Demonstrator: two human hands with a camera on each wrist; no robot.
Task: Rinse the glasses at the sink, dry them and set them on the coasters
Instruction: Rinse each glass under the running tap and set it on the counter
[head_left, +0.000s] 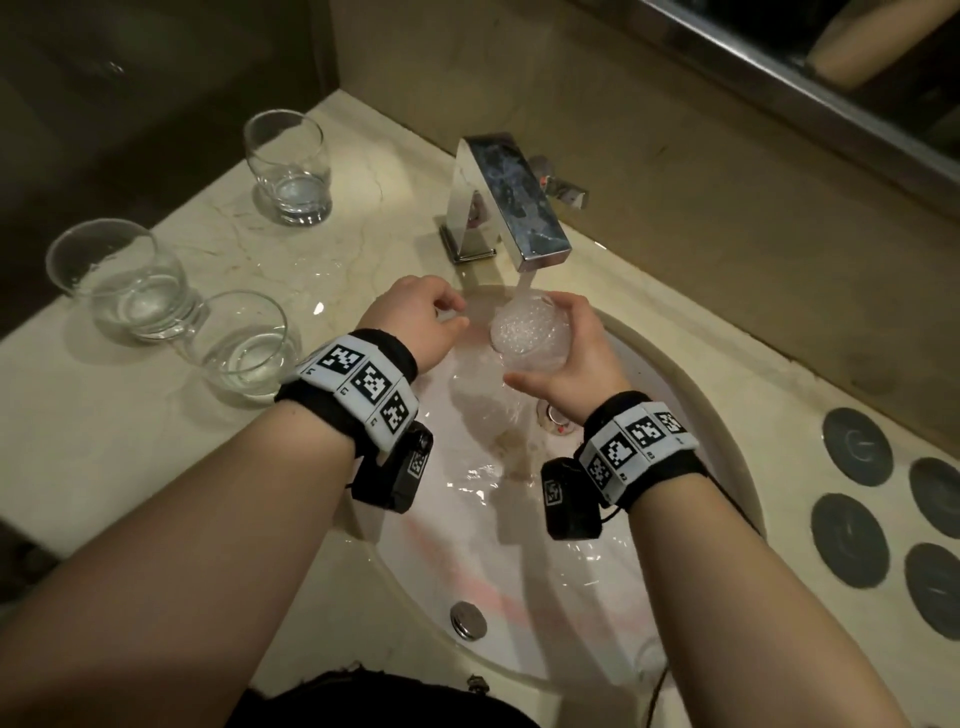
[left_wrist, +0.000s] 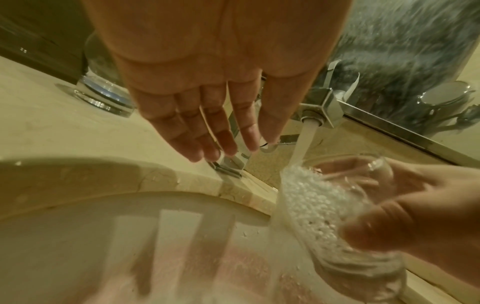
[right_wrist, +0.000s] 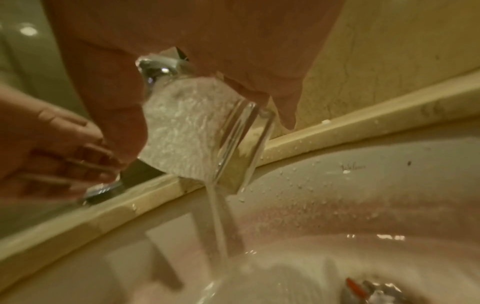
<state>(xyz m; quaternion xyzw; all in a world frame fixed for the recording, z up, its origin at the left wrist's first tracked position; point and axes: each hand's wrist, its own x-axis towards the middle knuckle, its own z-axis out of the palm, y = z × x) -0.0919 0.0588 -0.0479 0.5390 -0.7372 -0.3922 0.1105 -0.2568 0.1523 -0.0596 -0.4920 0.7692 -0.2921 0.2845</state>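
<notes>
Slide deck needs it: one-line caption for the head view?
Right hand tilts a clear glass tumbler under the running chrome faucet; left hand hovers open beside it.

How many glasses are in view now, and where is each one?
4. One glass is in the right hand under the tap. Three stand on the counter left of the sink: far, left, near. More may be out of view.

Right hand (head_left: 563, 358) gripping, left hand (head_left: 415, 325) relaxed, empty

Mirror (head_left: 831, 78) above the marble backsplash (head_left: 701, 218) — its metal frame (head_left: 779, 104) angled.
</notes>
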